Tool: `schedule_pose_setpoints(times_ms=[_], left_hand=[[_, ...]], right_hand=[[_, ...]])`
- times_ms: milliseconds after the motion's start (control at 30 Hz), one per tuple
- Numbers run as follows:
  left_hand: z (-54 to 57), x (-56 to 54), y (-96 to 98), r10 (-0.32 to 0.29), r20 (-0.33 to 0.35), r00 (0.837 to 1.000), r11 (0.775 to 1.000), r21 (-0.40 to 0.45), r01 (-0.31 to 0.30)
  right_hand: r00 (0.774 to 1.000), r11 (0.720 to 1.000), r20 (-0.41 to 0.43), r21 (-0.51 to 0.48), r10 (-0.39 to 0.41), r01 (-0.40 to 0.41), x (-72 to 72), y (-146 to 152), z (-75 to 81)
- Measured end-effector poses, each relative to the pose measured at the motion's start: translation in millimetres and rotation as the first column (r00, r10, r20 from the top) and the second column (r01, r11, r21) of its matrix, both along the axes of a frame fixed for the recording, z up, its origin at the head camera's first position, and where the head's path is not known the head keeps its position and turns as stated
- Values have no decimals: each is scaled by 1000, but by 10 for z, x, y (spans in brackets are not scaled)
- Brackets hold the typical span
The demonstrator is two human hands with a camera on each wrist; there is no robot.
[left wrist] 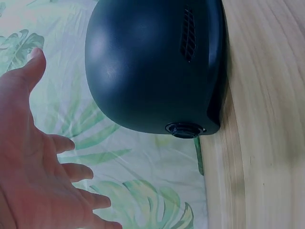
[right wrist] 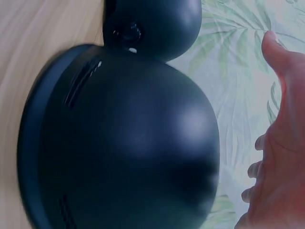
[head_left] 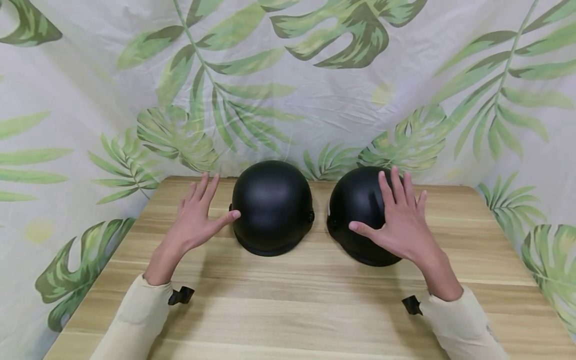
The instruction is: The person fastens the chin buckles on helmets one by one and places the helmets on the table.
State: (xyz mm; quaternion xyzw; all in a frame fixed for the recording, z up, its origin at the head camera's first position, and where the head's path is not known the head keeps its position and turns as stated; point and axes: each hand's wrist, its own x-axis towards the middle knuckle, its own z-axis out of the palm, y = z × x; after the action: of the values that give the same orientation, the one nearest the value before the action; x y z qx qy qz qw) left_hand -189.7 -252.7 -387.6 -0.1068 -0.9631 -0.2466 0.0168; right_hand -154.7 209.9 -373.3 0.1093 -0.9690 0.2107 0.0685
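Observation:
Two matte black helmets rest dome-up, side by side, towards the back of a wooden table. My left hand (head_left: 194,219) is beside the left helmet (head_left: 272,207), fingers spread and straight, the thumb tip overlapping its edge in the head view. The left wrist view shows a gap between that hand (left wrist: 43,162) and the helmet (left wrist: 143,67), which has a slotted vent and a round side knob. My right hand (head_left: 402,222), fingers also spread, hovers over the right part of the right helmet (head_left: 355,210). In the right wrist view this hand (right wrist: 281,157) stands apart from the helmet (right wrist: 128,138).
The light wooden table (head_left: 288,310) reaches towards me, and its back edge meets a leaf-patterned cloth (head_left: 333,120) that hangs behind and at both sides. A small black piece (head_left: 181,295) sits at my left cuff, another (head_left: 411,305) at my right cuff.

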Motion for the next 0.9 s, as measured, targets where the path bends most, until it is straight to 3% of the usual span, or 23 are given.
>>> schedule_pose_setpoints(times_ms=[267, 533, 733, 900], left_hand=[[11, -127, 67, -50, -26, 998, 995, 85, 52], [25, -254, 95, -76, -5, 997, 983, 169, 76], [-18, -322, 105, -81, -27, 996, 966, 242, 85], [-79, -364, 87, -59, -42, 997, 958, 277, 69]], right_hand=[[1000, 999, -6, -21, 31, -31, -122, -243, 13], [997, 996, -18, -47, 76, -77, -228, -480, 12], [992, 987, -29, -106, 121, -124, -294, -654, -15], [983, 962, -32, -202, 180, -182, -351, -820, -67]])
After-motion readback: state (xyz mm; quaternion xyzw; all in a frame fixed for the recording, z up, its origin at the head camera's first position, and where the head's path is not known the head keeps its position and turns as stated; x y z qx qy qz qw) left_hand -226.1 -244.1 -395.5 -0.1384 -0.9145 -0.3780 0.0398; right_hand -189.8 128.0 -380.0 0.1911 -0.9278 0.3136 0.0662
